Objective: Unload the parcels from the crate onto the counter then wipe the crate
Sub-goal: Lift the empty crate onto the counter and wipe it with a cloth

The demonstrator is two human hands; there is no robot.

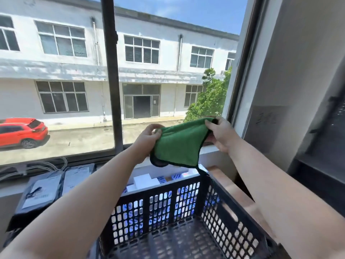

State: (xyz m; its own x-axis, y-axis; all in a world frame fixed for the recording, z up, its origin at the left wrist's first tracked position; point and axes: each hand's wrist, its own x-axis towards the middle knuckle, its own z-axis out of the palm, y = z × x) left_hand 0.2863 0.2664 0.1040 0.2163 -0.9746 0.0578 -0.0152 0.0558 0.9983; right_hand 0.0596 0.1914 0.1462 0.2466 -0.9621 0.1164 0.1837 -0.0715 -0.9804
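A green cloth (179, 144) with a dark edge hangs stretched between both hands, in front of the window and above the far wall of the crate. My left hand (147, 139) pinches its left corner and my right hand (222, 133) pinches its right corner. Below them stands the black perforated plastic crate (168, 208), and its floor shows no parcels. Dark bagged parcels (43, 191) with white labels lie on the counter to the left. White and blue boxes (149, 181) sit just behind the crate's far wall.
A large window with a dark vertical bar (112, 75) fills the view ahead. Grey cables (33, 168) lie on the sill at left. A brown cardboard surface (231, 189) sits right of the crate. A white wall and a dark shelf unit (321, 156) stand at right.
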